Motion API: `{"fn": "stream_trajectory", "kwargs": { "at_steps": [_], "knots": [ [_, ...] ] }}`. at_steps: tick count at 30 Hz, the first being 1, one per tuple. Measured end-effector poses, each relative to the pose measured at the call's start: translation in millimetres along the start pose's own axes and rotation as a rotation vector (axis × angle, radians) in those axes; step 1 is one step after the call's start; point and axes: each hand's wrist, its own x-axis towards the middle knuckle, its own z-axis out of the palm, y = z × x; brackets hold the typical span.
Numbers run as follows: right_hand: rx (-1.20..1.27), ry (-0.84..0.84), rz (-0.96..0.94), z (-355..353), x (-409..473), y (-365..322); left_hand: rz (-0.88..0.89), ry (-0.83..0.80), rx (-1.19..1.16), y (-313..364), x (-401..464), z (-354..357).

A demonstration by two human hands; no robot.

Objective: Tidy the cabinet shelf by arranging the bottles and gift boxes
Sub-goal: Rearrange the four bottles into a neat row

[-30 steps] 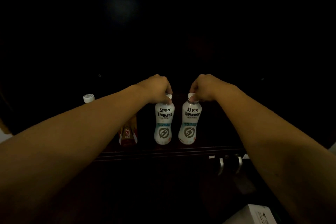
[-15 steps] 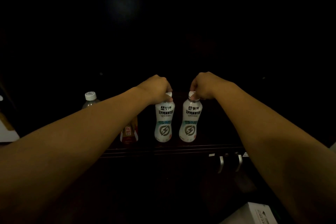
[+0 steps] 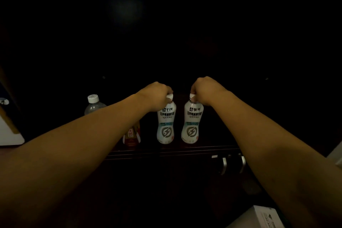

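Both hands on caps — the left hand (image 3: 157,96) pinches the left white drink bottle (image 3: 166,124), the right hand (image 3: 205,90) the right white drink bottle (image 3: 192,122), each bottle directly under its hand, upright, side by side but apart near the shelf's front edge (image 3: 166,151) — matching white bodies, grey lightning logos

**Camera placement: 1 head-worn view**

1 wide-angle head view looks forward and down along both forearms into a dark cabinet shelf (image 3: 166,151). The hands sit mid-frame, near; shelf edge below them. No second view recorded.
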Motion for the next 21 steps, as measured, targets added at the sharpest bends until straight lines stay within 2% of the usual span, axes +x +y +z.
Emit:
{"fn": "stream_trajectory", "kwargs": {
  "at_steps": [7,12,15,21],
  "knots": [
    [0.065,0.077,0.023,14,-9,2,0.016,0.014,-0.11,-12,-32,-7],
    [0.006,0.152,0.008,28,-20,-4,0.046,0.138,-0.114,-40,-68,-18],
    [-0.012,0.23,-0.029,35,-26,-15,-0.003,0.242,-0.126,-65,-90,-23],
    [0.234,0.415,-0.145,41,-37,-61,-0.136,0.424,-0.157,-123,-134,-17]
  ]
}}
